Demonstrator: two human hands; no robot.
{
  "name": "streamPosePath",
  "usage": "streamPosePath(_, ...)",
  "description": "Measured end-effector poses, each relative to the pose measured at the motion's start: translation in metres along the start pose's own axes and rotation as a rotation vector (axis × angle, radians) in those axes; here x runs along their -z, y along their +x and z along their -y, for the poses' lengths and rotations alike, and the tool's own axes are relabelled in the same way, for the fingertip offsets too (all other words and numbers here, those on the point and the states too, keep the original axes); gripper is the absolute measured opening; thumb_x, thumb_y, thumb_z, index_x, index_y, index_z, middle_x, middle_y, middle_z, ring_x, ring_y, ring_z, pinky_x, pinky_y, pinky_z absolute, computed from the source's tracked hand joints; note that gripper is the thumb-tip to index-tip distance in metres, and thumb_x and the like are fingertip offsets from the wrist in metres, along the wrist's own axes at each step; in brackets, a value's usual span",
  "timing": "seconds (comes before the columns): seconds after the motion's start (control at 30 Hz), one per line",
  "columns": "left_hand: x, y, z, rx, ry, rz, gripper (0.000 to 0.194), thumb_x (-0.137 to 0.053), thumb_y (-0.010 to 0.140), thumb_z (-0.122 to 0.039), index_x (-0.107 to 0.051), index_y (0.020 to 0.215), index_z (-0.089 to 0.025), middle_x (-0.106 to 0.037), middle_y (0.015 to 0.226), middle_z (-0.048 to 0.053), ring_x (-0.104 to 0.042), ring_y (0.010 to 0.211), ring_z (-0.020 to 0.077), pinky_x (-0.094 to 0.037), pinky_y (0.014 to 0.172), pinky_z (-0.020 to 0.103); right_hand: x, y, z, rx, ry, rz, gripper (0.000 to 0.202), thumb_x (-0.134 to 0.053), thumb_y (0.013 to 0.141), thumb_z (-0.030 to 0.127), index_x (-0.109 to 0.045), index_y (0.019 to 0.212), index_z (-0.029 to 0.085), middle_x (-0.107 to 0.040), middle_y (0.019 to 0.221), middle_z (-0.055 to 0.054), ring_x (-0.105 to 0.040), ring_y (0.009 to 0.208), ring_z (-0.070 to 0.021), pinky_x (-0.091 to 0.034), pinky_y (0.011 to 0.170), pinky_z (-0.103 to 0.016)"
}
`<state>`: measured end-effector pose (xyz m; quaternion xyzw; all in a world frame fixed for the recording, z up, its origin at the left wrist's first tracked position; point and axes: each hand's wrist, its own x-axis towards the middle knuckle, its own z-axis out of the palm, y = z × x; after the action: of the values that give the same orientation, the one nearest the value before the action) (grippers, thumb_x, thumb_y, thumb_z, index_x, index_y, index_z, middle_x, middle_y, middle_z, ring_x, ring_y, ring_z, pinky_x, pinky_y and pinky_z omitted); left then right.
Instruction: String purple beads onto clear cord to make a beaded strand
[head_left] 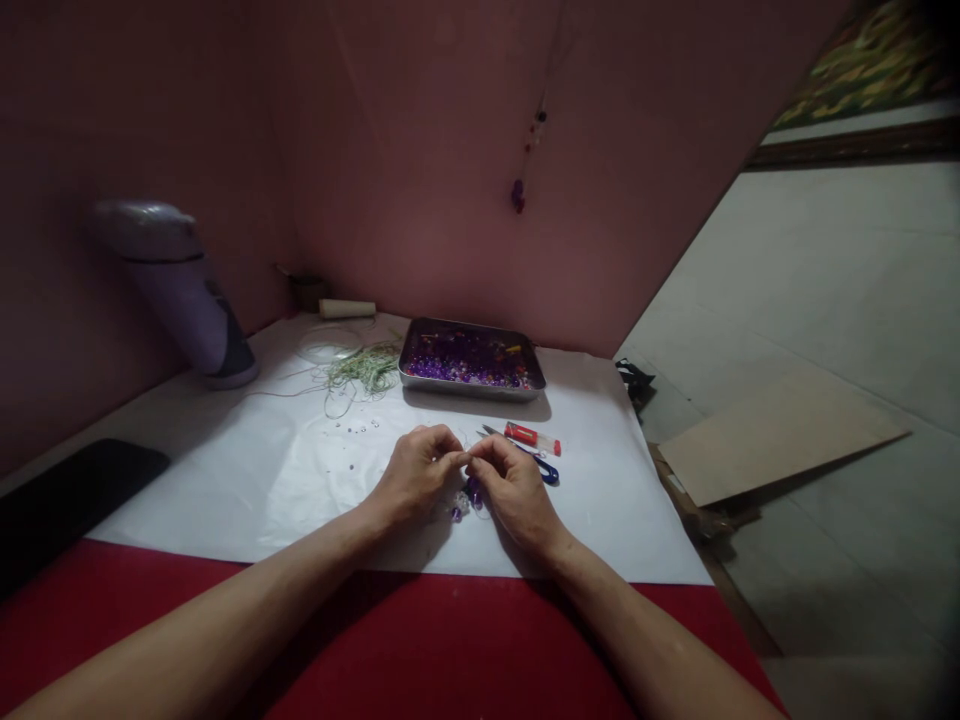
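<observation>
My left hand and my right hand meet over the white sheet, thumbs and forefingers pinched tip to tip. A fine thread runs out at the fingertips, and its held part is mostly hidden. Just below hangs or lies a cluster of purple and clear beads, partly covered by my right hand. Whether the beads rest on the sheet I cannot tell. Partly behind my right hand are blue-handled thread snips, blades pointing left. A red lighter lies beside them.
A metal tray of mostly purple beads stands at the back. Left of it are tangled green thread and a pale cone. Loose beads dot the white sheet. A purple tumbler and a dark phone-like object are at left.
</observation>
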<state>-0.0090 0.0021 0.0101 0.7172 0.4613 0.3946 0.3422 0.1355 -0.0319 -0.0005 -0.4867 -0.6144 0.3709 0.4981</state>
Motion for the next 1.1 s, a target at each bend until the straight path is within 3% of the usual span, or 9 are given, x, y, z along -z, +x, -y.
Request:
streamPosePath(0.13, -0.002, 0.000, 0.004, 0.041, -0.120, 0.030, 0.010, -0.059, 0.071, -0.024, -0.060, 0.065, -0.016, -0.060, 0.061, 0.001, -0.053, 0.060, 0.0134, -0.041, 0.057, 0.024, 0.000, 0.001, -0.001, -0.018, -0.032, 0.007, 0.009, -0.051, 0.082, 0.020, -0.056, 0.074, 0.019, -0.054, 0.067, 0.002, -0.050, 0.061, -0.0123, -0.040, 0.057, -0.025)
streamPosePath(0.3, -0.004, 0.001, 0.010, 0.008, -0.168, -0.027, 0.008, -0.060, 0.071, -0.024, -0.062, 0.073, -0.016, -0.062, 0.068, 0.002, -0.056, 0.064, 0.0135, -0.044, 0.061, 0.025, 0.001, 0.001, -0.005, -0.015, -0.067, 0.016, 0.009, -0.051, 0.083, 0.022, -0.056, 0.076, 0.019, -0.055, 0.067, 0.001, -0.051, 0.061, -0.0124, -0.041, 0.057, -0.025)
streamPosePath(0.43, -0.004, 0.001, 0.011, 0.019, -0.206, -0.027, 0.016, -0.063, 0.070, -0.025, -0.065, 0.083, -0.015, -0.064, 0.072, 0.004, -0.057, 0.066, 0.0148, -0.045, 0.062, 0.027, 0.000, 0.001, -0.004, -0.014, -0.063, 0.014, 0.009, -0.051, 0.082, 0.022, -0.056, 0.075, 0.019, -0.055, 0.066, 0.001, -0.051, 0.061, -0.0125, -0.041, 0.057, -0.025)
streamPosePath(0.6, -0.002, 0.001, 0.008, 0.002, -0.167, 0.032, 0.013, -0.063, 0.072, -0.028, -0.067, 0.074, -0.016, -0.064, 0.073, 0.005, -0.057, 0.070, 0.0161, -0.045, 0.065, 0.028, 0.000, 0.001, -0.002, -0.017, -0.068, 0.008, 0.009, -0.051, 0.080, 0.021, -0.057, 0.074, 0.018, -0.057, 0.066, 0.000, -0.052, 0.061, -0.0130, -0.042, 0.056, -0.025)
streamPosePath(0.97, -0.002, 0.003, 0.004, 0.000, -0.098, -0.004, 0.012, -0.062, 0.073, -0.026, -0.067, 0.069, -0.016, -0.063, 0.067, 0.003, -0.055, 0.068, 0.0156, -0.042, 0.065, 0.027, 0.002, 0.001, -0.002, -0.024, -0.061, -0.028, 0.009, -0.053, 0.080, 0.022, -0.060, 0.076, 0.018, -0.059, 0.068, 0.000, -0.052, 0.061, -0.0132, -0.042, 0.058, -0.026)
streamPosePath(1.1, -0.003, 0.005, 0.003, -0.006, -0.080, 0.011, 0.014, -0.060, 0.074, -0.026, -0.067, 0.067, -0.016, -0.063, 0.066, 0.003, -0.055, 0.068, 0.0153, -0.042, 0.066, 0.027, 0.002, 0.003, -0.001, -0.056, 0.051, -0.071, 0.016, -0.049, 0.085, 0.032, -0.058, 0.084, 0.019, -0.056, 0.065, 0.002, -0.050, 0.055, -0.0118, -0.041, 0.055, -0.025)
